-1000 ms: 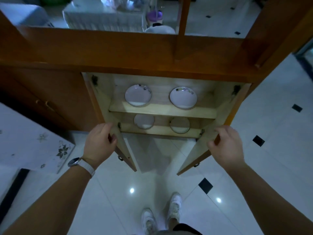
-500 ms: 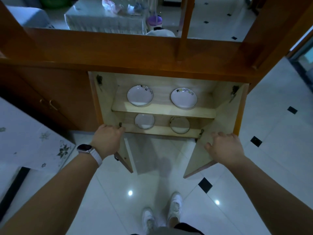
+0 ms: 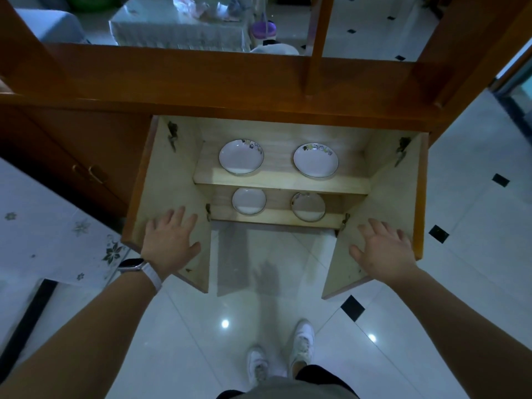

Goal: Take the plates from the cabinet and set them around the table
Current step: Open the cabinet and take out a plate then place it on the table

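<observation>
The low wooden cabinet (image 3: 282,131) stands open in front of me. On its upper shelf lie two white plates with patterned rims, the left plate (image 3: 241,157) and the right plate (image 3: 315,160). Two smaller white plates sit on the lower shelf, one on the left (image 3: 249,201) and one on the right (image 3: 308,206). My left hand (image 3: 169,239) lies flat with spread fingers on the inside of the left door (image 3: 169,180). My right hand (image 3: 383,250) rests the same way on the right door (image 3: 394,197). Neither hand holds anything.
A table with a white flowered cloth (image 3: 43,226) is at my left. The floor is glossy white tile with small black squares (image 3: 352,308). My white shoes (image 3: 300,345) stand just before the cabinet. Beyond the cabinet top, a covered table (image 3: 178,27) and a purple-lidded container (image 3: 263,28) show.
Both doors have swung wider open. My hands went from gripping the door edges to lying flat on the inner door faces. The view has shifted slightly closer.
</observation>
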Demonstrator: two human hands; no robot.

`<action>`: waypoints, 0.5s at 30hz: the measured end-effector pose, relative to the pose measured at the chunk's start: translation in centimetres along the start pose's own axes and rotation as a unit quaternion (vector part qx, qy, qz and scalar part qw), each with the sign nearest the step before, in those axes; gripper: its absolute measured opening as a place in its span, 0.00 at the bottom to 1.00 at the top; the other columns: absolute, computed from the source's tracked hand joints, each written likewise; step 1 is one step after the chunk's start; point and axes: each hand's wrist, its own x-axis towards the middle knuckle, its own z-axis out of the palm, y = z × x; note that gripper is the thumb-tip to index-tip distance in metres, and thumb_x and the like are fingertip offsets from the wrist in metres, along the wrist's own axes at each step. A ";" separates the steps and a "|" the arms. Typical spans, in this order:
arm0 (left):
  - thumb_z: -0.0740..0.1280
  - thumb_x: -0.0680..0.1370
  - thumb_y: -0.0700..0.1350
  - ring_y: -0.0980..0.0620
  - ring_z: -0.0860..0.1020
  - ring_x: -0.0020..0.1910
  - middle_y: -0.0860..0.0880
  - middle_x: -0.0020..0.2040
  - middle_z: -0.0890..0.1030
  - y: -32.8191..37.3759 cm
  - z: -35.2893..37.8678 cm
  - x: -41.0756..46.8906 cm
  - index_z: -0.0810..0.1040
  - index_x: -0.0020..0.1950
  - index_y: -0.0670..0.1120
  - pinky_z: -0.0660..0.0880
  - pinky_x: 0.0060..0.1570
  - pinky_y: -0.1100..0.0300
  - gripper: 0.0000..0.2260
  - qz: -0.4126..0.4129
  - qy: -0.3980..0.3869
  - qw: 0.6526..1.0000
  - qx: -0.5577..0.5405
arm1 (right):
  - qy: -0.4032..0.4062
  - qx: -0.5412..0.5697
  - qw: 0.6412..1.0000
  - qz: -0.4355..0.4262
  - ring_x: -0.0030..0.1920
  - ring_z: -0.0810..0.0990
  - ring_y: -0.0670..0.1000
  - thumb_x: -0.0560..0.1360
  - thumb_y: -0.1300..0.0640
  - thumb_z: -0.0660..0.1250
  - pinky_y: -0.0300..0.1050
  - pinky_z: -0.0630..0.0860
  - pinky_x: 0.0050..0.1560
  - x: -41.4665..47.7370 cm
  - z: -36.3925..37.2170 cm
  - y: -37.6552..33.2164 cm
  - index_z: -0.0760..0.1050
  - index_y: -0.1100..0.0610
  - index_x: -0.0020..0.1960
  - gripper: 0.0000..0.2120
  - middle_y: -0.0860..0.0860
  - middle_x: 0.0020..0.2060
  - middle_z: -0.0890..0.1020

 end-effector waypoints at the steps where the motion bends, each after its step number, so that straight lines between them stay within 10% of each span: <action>1: 0.65 0.75 0.59 0.41 0.64 0.73 0.43 0.77 0.63 -0.2 0.2 -0.3 0.63 0.76 0.51 0.63 0.68 0.39 0.31 0.015 0.014 1.000 -0.007 | 0.002 0.003 1.000 0.004 0.70 0.63 0.54 0.77 0.39 0.54 0.57 0.61 0.68 -0.1 0.2 0.3 0.63 0.50 0.71 0.27 0.52 0.70 0.66; 15: 0.59 0.71 0.56 0.41 0.79 0.56 0.41 0.62 0.79 6.4 0.6 2.4 0.78 0.61 0.44 0.71 0.58 0.49 0.25 0.138 0.051 0.984 -0.097 | -0.020 -0.005 0.999 0.048 0.69 0.66 0.54 0.76 0.38 0.52 0.60 0.60 0.69 0.2 2.0 6.0 0.63 0.50 0.70 0.27 0.52 0.70 0.68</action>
